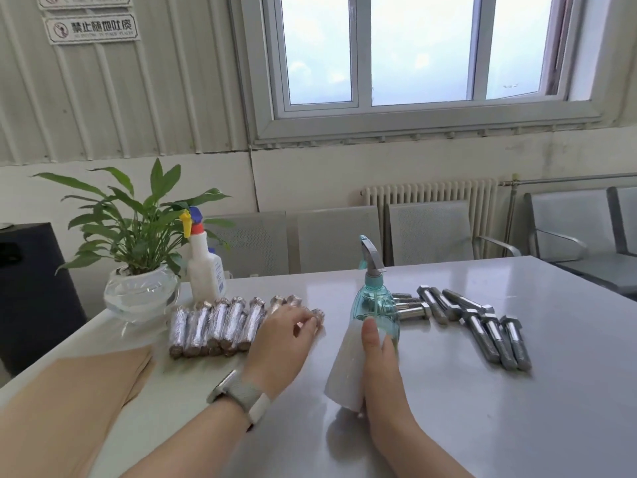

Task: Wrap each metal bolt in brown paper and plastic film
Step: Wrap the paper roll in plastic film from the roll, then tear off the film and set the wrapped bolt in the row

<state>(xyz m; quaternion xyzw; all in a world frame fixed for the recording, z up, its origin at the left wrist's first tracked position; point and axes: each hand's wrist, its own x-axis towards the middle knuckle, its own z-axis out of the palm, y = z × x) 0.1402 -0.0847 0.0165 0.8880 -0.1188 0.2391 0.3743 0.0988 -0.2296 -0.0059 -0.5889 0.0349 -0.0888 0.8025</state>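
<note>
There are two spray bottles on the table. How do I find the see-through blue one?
Start at the window, then come down to the grey table. The blue spray bottle stands mid-table, just left of the bare bolts. Unlike the white spray bottle, it is see-through.

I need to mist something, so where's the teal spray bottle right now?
In the head view the teal spray bottle stands mid-table, just behind the white roll the right hand grips, with the bare bolts to its right.

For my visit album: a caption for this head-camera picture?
Left hand touches wrapped bolts; right hand holds a plastic film roll, bare bolts waiting.
</note>
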